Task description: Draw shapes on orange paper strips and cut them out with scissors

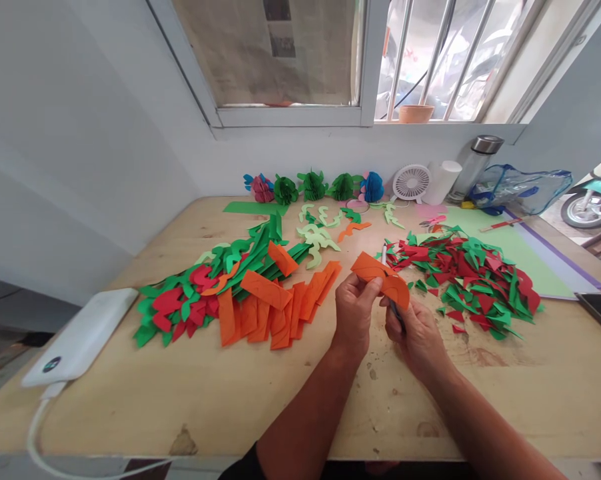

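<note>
My left hand (355, 310) pinches a piece of orange paper (373, 268) between thumb and fingers, above the table. Wrapped around the dark handles of a pair of scissors (396, 315) is my right hand (418, 333), close beside the left. The scissors' blades are mostly hidden by the paper, whose right end curves down over the right hand. Left of my hands lie several orange paper rectangles (265, 313) with drawn curved lines. Behind them is a heap of cut green paper (260, 250) and red paper shapes (168, 301).
A pile of red and green scraps (475, 280) spreads at right. Folded paper turtles (312, 185) line the wall near a small fan (411, 182) and a glass bottle (475, 167). A white power bank (80, 337) lies left, a phone (600, 312) at the right edge.
</note>
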Demonstrator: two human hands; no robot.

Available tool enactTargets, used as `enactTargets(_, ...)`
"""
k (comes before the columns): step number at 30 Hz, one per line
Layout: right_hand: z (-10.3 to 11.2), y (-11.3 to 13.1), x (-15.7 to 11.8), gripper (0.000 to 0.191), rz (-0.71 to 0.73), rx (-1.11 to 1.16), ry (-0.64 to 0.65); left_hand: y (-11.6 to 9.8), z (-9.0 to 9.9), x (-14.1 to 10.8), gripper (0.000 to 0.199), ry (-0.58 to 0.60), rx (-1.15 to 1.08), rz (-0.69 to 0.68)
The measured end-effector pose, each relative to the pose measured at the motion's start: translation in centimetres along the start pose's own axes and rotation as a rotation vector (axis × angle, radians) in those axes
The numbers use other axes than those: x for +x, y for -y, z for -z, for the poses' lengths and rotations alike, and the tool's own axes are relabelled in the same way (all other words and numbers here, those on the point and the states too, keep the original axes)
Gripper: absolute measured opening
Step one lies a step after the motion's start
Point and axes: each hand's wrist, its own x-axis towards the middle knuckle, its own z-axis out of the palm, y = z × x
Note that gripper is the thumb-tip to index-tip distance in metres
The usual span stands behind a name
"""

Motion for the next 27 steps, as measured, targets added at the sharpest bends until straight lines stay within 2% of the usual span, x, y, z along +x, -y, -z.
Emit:
enactTargets(17,-0.27,-0.21,-0.16,0.038,0.010,0.058,-0.025,0.22,-0.03,-0.05,0.014,0.047,-0.019,-0.026)
enactTargets(27,-0.48,0.07,-0.18,0.042,0.000,0.064,-0.042,0.01,0.09,0.04,0.014,0.034,-0.010,-0.014)
